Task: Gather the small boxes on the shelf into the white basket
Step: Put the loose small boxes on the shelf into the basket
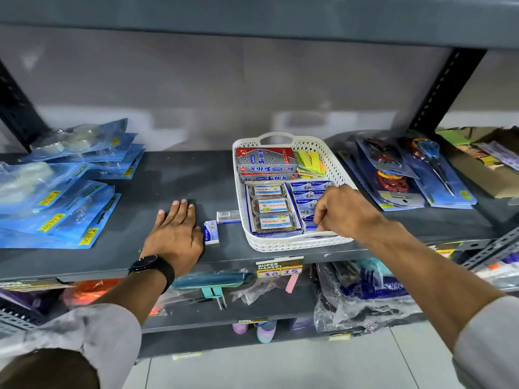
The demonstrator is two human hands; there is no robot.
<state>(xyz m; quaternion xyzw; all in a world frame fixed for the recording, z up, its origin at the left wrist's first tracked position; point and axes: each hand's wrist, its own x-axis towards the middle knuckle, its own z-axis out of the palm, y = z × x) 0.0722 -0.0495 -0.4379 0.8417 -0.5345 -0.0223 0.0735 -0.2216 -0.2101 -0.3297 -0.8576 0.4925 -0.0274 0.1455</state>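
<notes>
Two small boxes [211, 232] were left loose on the shelf [174, 175]: one touching the thumb side of the left hand [175, 234], the other [228, 216] just beyond it, close beside the white basket [331, 161] wall. Left fingers [179, 211] lay flat and together on the shelf, clamped on nothing. Right hand [342, 211] hung over the basket's near right corner, fingers curled inward toward the blue boxes [304, 192] packed there; whether pinched on one, could not tell.

Judged the risks thus: basket crowded already, with clear cases [271, 206], a red-and-grey carton [265, 161] and sticky notes [311, 162], so a box dropped from the right fingers might perch on the stack and slide off over the low rim. Basket sat near the shelf's front edge; a push from the right wrist could tip it forward. A careless sweep of the left palm might flick the nearer box off the edge to the floor.
</notes>
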